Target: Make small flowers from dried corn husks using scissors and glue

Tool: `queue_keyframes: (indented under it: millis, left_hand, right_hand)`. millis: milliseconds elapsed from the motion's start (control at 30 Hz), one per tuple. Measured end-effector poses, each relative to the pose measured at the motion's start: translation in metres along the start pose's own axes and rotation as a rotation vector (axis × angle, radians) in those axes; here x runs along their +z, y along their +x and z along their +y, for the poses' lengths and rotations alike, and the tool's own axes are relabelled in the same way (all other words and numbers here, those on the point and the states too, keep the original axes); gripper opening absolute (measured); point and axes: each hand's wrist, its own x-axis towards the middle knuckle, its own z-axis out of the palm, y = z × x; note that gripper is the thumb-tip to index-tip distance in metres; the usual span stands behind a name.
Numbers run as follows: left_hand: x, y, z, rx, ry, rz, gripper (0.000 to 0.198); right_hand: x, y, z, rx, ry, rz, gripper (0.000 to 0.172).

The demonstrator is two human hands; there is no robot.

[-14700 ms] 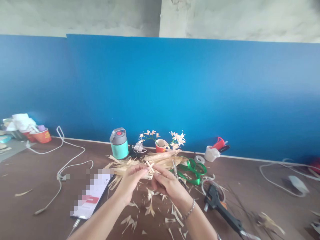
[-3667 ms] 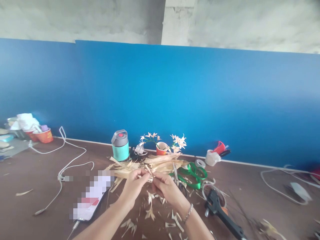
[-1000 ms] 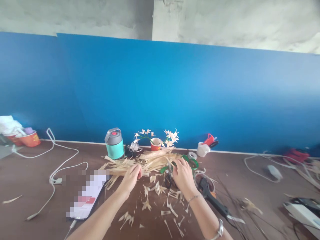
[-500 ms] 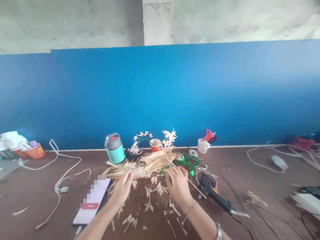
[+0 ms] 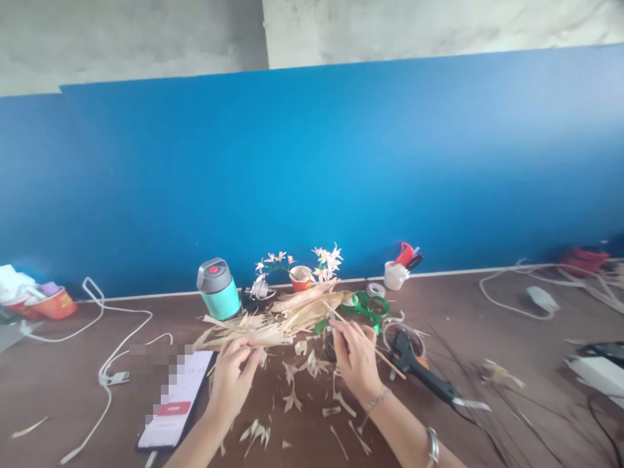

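Note:
My left hand [image 5: 234,374] is closed, fingertips pinched together, at the front left edge of a heap of dry pale husks [image 5: 307,305]. Whatever lies between those fingertips is too small to make out. To the right, my right hand [image 5: 358,354] has its fingers bent together; a greyish slim piece shows near the fingertips, but its kind is unclear. A thin stick [image 5: 392,366] passes behind this hand, and I cannot tell whether it is held. Cut star-shaped husk flowers [image 5: 292,401] and petal scraps [image 5: 256,432] lie on the brown table between my forearms.
Behind the heap stand a turquoise flask [image 5: 219,292], a red paper cup [image 5: 301,279] with husk flowers, and a white cup [image 5: 396,276] of tools. Green ribbon [image 5: 373,309] and a black glue gun [image 5: 424,377] lie right. A phone [image 5: 173,396] and white cables [image 5: 104,364] lie left.
My left hand has drawn slightly back toward me and left, off the husk edge. My right hand has shifted a little to the right. The whole view has tilted slightly.

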Motion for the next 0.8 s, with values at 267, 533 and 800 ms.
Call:
queue_keyframes:
  millis: [267, 533, 800]
  left_hand:
    - [0.0029, -0.0076, 0.0056, 0.117, 0.098, -0.011, 0.023]
    - [0.0010, -0.0060, 0.0053, 0.079, -0.035, 0.015, 0.030]
    - [-0.0040, -0.0032, 0.0045, -0.407, -0.386, 0.009, 0.041]
  right_hand:
    - [0.0033, 0.0001, 0.0014, 0.062, -0.025, -0.016, 0.027]
    - [-0.0008, 0.0027, -0.0038, 0.100, -0.026, -0.033, 0.021]
    - [-0.0018, 0.0062, 0.0020, 0.151, 0.069, -0.025, 0.030]
